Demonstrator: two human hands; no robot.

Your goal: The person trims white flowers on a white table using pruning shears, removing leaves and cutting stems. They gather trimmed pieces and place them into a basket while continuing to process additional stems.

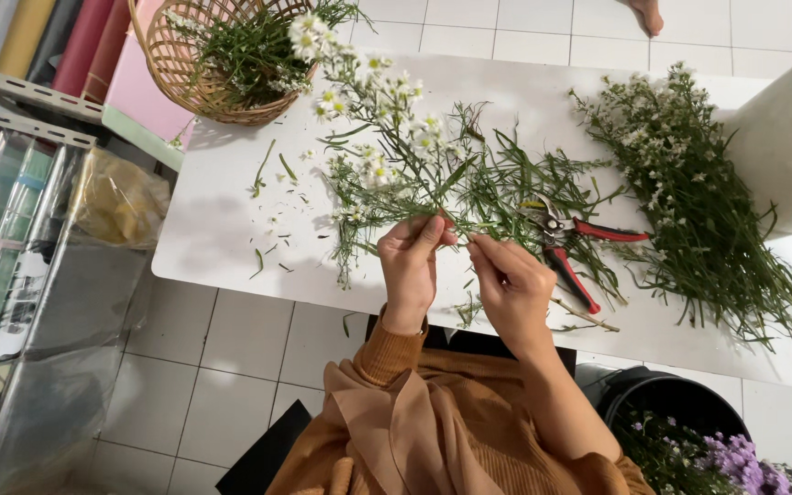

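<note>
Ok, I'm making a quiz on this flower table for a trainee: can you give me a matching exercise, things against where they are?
Things:
1. wicker basket
2. pruning shears
3. black bucket
4. flower stem

Places:
A. on the floor, lower right
B. held by left hand and right hand
C. table's far left corner
D. lying on the white table, right of the hands

Pairs: 1-C, 2-D, 3-A, 4-B

A leafy green flower stem (387, 156) with small white daisy-like blooms lies slanted above the white table (222, 229).
</note>
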